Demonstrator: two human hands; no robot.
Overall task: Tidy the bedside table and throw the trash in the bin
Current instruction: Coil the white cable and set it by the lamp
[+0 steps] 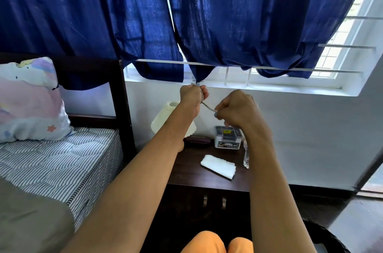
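Hands raised above the table (pixel 186 171): your left hand (pixel 191 95), at 12 o'clock, is clenched on the curtain (pixel 202 75) tip and one end of a cord (pixel 208 107); your right hand (pixel 238 110), at 1 o'clock, is clenched on the other end. On the table, a white cloth (pixel 218 166) lies at centre, a box (pixel 228 137) behind it, a lamp (pixel 173 120) at 11 o'clock, a clear wrapper (pixel 246 155) at the right edge.

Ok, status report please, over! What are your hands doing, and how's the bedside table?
Both hands up at the blue curtain: left hand and right hand closed on a thin grey cord. Dark wooden bedside table untouched. Folded white cloth on top.
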